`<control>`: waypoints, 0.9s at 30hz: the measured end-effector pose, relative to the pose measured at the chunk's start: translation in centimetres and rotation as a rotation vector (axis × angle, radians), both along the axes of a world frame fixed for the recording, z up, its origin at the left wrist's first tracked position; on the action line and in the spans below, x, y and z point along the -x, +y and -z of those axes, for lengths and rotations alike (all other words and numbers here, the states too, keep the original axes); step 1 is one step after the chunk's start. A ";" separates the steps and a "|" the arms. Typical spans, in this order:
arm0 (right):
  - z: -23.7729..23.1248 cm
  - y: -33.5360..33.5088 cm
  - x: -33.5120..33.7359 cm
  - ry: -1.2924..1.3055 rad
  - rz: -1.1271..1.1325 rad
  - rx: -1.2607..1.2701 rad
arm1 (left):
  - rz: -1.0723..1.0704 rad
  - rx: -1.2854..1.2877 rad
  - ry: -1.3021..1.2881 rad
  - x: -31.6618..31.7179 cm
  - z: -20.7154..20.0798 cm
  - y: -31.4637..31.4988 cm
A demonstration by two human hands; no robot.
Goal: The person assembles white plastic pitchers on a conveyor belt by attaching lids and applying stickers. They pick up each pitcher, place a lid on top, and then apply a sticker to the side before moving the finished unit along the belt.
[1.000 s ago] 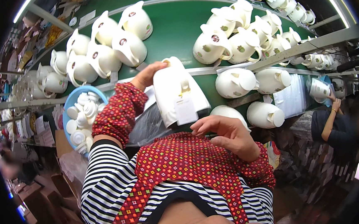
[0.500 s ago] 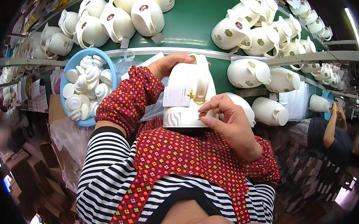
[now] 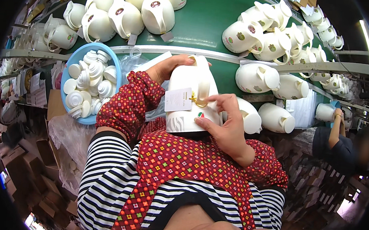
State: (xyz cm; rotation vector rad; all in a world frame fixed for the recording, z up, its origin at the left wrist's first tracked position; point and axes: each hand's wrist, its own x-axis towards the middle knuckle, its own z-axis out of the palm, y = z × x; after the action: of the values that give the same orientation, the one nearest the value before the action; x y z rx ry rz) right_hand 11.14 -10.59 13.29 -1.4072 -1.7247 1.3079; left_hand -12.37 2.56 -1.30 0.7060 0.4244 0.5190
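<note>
A white jug (image 3: 185,78) lies tilted at my lap, its handle (image 3: 203,90) facing up and its base toward me. Fingers of my left hand (image 3: 168,67) are wrapped round its top end. A white paper tag (image 3: 178,100) hangs from the handle on a gold cord (image 3: 195,99). Low on the jug's body sits a small red and green sticker (image 3: 201,115), near a grey striped patch (image 3: 175,124). My right hand (image 3: 233,129) is open, thumb and forefinger apart. Its thumb touches the jug beside the sticker, and the forefinger is near the handle's lower end.
To the left stands a blue basin (image 3: 118,74) of white lids (image 3: 95,68). Several finished-looking white jugs (image 3: 158,15) stand on the green table (image 3: 190,25) beyond a pale rail (image 3: 146,51). More jugs (image 3: 257,77) lie at the right, where another person (image 3: 334,142) works.
My right thumb and forefinger have parted from a pinch round the small red sticker. That sticker now shows on the jug's body. My left hand keeps its hold.
</note>
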 end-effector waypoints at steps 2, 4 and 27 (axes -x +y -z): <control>0.2 0.4 0.7 -0.006 0.114 -0.063 | -0.006 0.002 0.020 0.3 -0.6 -0.2; 2.7 1.0 0.2 -0.096 0.087 -0.178 | -0.025 -0.015 0.048 0.1 -1.7 -0.1; 5.6 4.3 -7.7 -0.033 0.256 0.131 | -0.133 -1.761 1.118 -9.2 2.0 34.8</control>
State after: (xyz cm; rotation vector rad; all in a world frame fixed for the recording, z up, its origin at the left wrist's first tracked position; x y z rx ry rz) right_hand 18.84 -6.30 7.69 -1.6705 -1.4437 1.2794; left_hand -3.15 37.34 -3.27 2.7340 1.0363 0.4927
